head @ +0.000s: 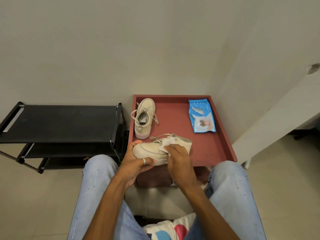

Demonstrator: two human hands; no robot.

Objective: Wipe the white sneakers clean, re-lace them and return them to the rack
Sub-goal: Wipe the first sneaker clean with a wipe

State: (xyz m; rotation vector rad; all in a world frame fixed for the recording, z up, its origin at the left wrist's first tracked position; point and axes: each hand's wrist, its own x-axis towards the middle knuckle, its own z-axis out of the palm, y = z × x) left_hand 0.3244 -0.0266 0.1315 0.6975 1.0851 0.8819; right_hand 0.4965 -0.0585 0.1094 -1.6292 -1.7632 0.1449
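My left hand point(136, 163) grips the toe end of a white sneaker point(149, 150), which lies on its side at the near edge of the red table point(216, 149). A white wet wipe point(166, 144) is pressed against that shoe's upper by my right hand point(178, 158), whose fingers curl over it. The shoe's laces trail loose toward the back. The other white sneaker point(144, 118) stands upright at the table's back left, heel toward me, laces undone. The black shoe rack point(58, 123) stands to the left of the table.
A blue pack of wet wipes point(201, 116) lies at the table's back right. The table has a raised rim and a drawer handle point(173, 183) below its front. My knees in light jeans flank the table. A white ledge point(277, 122) runs along the right.
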